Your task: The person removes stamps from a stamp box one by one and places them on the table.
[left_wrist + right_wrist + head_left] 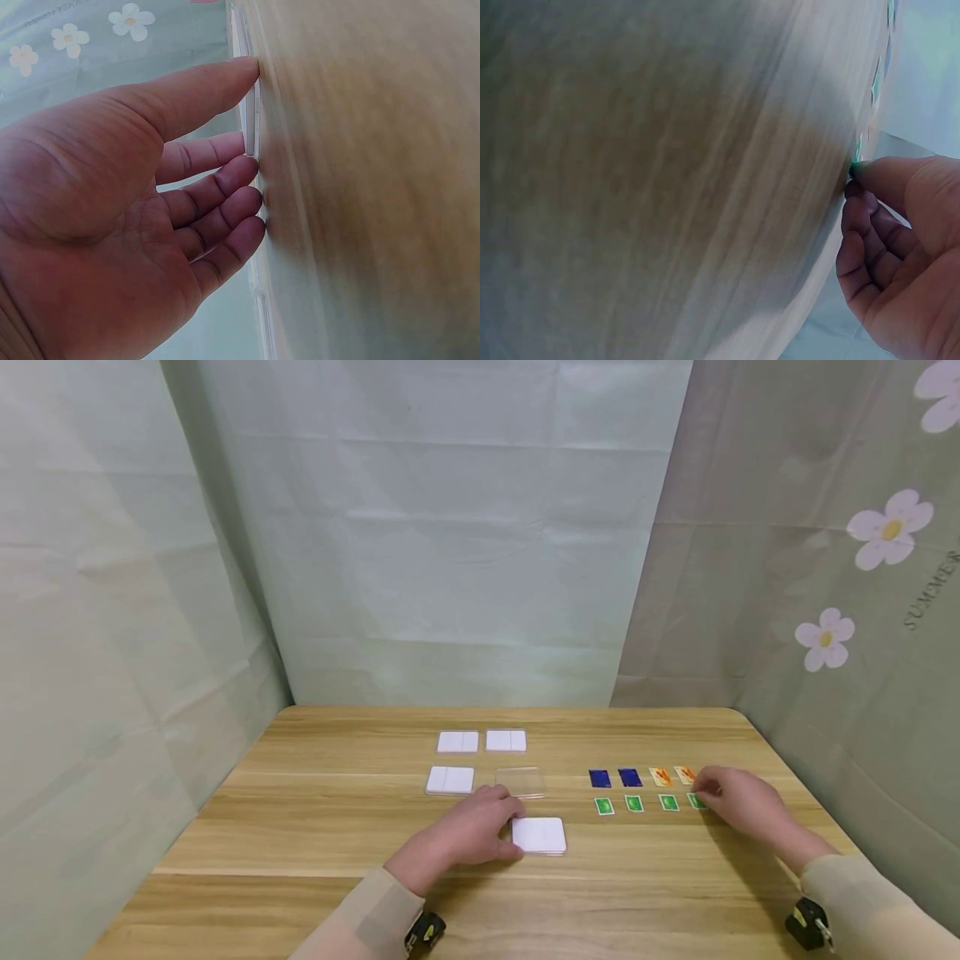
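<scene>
At the front middle of the table lies a stack of white cards (539,835), apparently in a clear case. My left hand (476,827) holds its left side, thumb at the near corner and index finger farther back. In the left wrist view, the left hand (112,195) has its thumb and fingertips against the stack's thin edge (252,124). My right hand (742,802) pinches the small green card (697,802) at the right end of the near row. The right wrist view shows the right hand (907,240) with thumb and finger at this card's edge (856,156).
Behind the stack lie a clear case (520,782) and several white-card cases (450,780). On the right are blue cards (599,778), orange cards (660,777) and more green cards (633,803) in two rows. Fabric curtains (450,552) enclose the wooden table (300,827).
</scene>
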Motion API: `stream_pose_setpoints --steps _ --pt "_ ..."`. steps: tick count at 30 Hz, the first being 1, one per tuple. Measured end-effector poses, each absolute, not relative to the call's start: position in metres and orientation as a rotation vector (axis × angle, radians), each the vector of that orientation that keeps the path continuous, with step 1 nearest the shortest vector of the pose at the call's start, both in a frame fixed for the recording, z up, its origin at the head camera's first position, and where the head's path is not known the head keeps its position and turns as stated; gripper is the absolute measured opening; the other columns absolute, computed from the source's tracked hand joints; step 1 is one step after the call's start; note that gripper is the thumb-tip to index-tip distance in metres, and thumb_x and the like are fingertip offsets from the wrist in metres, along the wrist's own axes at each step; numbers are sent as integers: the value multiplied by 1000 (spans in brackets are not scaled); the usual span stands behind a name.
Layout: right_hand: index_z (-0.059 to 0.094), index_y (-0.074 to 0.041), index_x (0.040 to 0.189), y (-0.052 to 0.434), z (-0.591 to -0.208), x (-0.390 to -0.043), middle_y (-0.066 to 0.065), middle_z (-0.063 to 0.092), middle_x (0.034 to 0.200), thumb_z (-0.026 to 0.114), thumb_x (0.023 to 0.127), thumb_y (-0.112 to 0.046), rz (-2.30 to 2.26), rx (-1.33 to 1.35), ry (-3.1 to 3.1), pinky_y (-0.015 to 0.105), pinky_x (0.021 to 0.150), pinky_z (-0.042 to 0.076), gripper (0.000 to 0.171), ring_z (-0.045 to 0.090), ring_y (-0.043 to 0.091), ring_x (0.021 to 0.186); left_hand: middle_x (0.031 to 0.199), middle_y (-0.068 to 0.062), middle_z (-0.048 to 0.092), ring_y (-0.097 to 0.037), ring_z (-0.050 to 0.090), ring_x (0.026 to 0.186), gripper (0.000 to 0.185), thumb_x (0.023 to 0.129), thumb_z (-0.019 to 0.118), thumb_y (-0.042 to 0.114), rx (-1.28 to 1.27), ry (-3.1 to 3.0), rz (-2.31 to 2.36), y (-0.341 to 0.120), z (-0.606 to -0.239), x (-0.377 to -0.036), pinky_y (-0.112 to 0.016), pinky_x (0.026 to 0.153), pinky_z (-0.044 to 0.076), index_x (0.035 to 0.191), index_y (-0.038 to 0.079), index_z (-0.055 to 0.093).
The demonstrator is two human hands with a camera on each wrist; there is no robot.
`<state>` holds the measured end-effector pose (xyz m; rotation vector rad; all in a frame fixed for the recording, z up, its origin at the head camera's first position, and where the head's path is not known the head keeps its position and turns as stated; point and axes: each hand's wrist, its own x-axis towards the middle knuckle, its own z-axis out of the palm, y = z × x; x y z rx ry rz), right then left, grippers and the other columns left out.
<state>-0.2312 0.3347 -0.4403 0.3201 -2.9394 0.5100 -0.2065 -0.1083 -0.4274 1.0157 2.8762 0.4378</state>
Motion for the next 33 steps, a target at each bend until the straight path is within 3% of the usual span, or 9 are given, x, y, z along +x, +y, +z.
stream_pose_setpoints --steps 19,33 --pt "75 -9 95 333 -442 -233 1 72 91 81 94 -2 506 309 -2931 50 76 55 10 64 20 84 126 -1 69 -16 59 111 50 88 95 33 1021 2879 428 -108 -430 -208 -34 101 53 129 11 77" --pt "77 -4 106 303 -428 -231 2 72 94 79 100 -7 654 350 -2909 42 72 53 7 64 22 84 126 -2 68 -18 59 112 50 89 95 31 1016 2871 450 -109 -429 -209 -36 102 53 130 10 76"
